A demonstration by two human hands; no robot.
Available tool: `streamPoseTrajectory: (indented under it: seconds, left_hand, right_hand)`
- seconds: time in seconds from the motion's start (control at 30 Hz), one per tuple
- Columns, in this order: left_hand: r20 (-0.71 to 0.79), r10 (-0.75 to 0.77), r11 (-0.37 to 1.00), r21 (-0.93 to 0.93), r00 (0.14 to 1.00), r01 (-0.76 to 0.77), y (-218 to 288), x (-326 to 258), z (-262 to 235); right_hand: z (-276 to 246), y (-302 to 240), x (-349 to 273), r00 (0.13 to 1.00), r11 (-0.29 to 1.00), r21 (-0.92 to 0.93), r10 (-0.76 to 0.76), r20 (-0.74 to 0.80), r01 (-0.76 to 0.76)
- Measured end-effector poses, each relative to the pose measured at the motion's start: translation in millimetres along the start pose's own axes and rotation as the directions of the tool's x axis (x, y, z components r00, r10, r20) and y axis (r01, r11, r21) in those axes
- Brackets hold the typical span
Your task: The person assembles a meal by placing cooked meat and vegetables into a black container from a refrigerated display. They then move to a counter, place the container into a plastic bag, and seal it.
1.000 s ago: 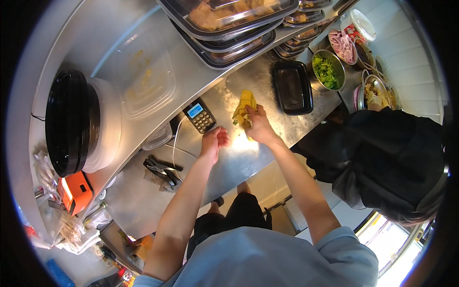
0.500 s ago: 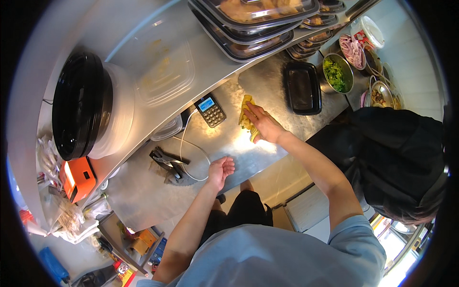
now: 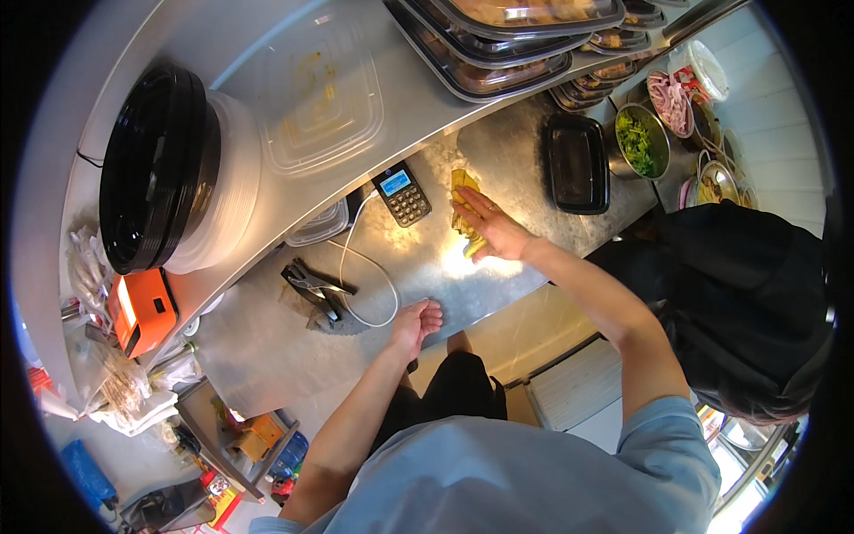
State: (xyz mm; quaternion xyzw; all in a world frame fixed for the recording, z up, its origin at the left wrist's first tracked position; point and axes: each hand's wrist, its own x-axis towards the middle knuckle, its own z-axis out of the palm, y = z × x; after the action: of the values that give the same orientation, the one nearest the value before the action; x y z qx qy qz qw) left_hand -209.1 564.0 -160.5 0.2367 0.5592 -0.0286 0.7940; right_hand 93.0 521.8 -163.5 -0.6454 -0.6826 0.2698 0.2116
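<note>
My right hand (image 3: 500, 233) lies over a crumpled yellow cloth (image 3: 464, 214) and presses it against the metal counter (image 3: 374, 249). The cloth sticks out past the fingertips. My left hand (image 3: 416, 324) hovers by the counter's front edge, its fingers loosely curled in and nothing visible in them. A white cable (image 3: 394, 298) loops close to that hand and runs to a black keypad terminal (image 3: 402, 194) with a lit screen, left of the cloth. To the cloth's right sits an empty black tray (image 3: 578, 165).
Left of the cable lies a black stapler-like tool (image 3: 311, 289). The shelf (image 3: 294, 200) above holds black bowls (image 3: 147, 169), a clear lid (image 3: 325, 107) and lidded food containers (image 3: 507, 76). At right, a pot of greens (image 3: 640, 141) stands behind a person in black (image 3: 738, 303).
The view has shifted a little, so the shelf and counter items appear farther right. My right hand stays on the cloth with only slight movement; my left hand keeps its curled pose.
</note>
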Motion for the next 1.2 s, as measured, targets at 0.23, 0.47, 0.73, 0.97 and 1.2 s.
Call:
streamPoseTrajectory:
  seconds: [0.23,0.47,0.73,0.97,1.2]
  left_hand:
    - [0.003,0.010,0.999,-0.037,1.000,-0.010,1,8,10]
    - [-0.003,-0.025,0.997,-0.080,1.000,0.025,8,14,15]
    - [-0.015,0.010,0.958,-0.287,1.000,-0.014,-11,22,4]
    - [0.115,0.200,0.750,-0.657,0.973,-0.076,-27,-60,-55]
    - [-0.114,0.531,0.395,-0.843,0.840,-0.364,-87,-205,-232]
  right_hand:
    - [34,-22,12,0.933,0.994,0.056,0.107,-0.343,-0.094]
    - [76,-50,19,0.779,0.988,0.044,0.144,-0.610,-0.149]
    - [119,-128,-26,0.663,0.607,0.769,0.662,-0.350,-0.200]
    - [97,-229,-13,0.712,-0.422,0.906,0.630,0.310,-0.021]
    - [171,-426,48,0.887,-0.225,0.897,0.185,0.423,-0.381]
